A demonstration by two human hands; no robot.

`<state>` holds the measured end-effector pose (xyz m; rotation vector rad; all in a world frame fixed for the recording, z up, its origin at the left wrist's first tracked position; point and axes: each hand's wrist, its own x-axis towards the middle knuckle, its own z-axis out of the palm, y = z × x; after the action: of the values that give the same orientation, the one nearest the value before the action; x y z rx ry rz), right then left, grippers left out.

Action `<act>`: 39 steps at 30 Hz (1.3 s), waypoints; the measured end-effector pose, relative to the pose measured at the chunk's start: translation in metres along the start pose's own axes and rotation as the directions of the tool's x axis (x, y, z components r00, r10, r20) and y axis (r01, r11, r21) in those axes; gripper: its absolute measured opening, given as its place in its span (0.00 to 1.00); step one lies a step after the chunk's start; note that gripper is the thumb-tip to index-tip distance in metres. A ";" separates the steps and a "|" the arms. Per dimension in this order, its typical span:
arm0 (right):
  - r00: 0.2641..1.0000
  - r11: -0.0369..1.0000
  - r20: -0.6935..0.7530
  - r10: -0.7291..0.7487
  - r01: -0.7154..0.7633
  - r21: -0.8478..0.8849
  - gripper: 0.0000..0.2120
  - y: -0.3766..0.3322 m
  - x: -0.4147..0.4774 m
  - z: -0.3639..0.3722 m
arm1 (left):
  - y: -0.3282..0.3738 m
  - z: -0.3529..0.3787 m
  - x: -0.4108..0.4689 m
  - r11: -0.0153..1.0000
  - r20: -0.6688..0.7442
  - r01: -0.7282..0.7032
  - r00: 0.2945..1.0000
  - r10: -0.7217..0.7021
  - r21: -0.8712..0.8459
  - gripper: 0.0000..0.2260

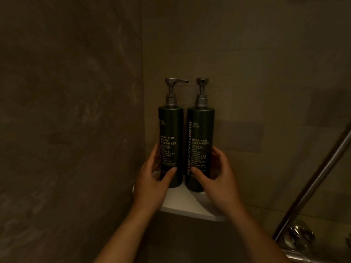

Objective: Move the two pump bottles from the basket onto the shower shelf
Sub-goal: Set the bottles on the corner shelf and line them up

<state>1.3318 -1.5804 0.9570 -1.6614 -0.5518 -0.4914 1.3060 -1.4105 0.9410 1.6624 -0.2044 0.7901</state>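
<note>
Two dark green pump bottles with grey pumps stand upright side by side on a white corner shelf point(187, 205). The body cleanser bottle point(171, 130) is on the left, its spout pointing right. The shampoo bottle point(201, 130) is on the right and touches or nearly touches it. My left hand point(154, 179) wraps the lower part of the body cleanser bottle, thumb across its front. My right hand point(216, 175) grips the lower part of the shampoo bottle the same way. No basket is in view.
Dim brown tiled walls meet in the corner behind the shelf. A slanted metal bar point(315, 183) runs up the right side, with a chrome fitting point(300, 238) at its lower end.
</note>
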 end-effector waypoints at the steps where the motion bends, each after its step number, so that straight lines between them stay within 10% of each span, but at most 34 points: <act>1: 1.000 1.000 0.009 0.004 -0.004 -0.003 0.30 0.000 0.000 0.000 | 0.000 0.000 0.000 1.000 -0.006 -0.006 1.000 0.006 0.009 0.33; 39: 0.991 0.989 0.045 -0.128 0.131 -0.063 0.40 -0.007 -0.003 0.004 | 0.006 0.001 0.000 0.997 0.032 -0.058 0.998 0.057 0.046 0.31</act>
<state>1.3250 -1.5761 0.9601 -1.7079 -0.6831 -0.5765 1.3037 -1.4130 0.9456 1.7196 -0.2577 0.8184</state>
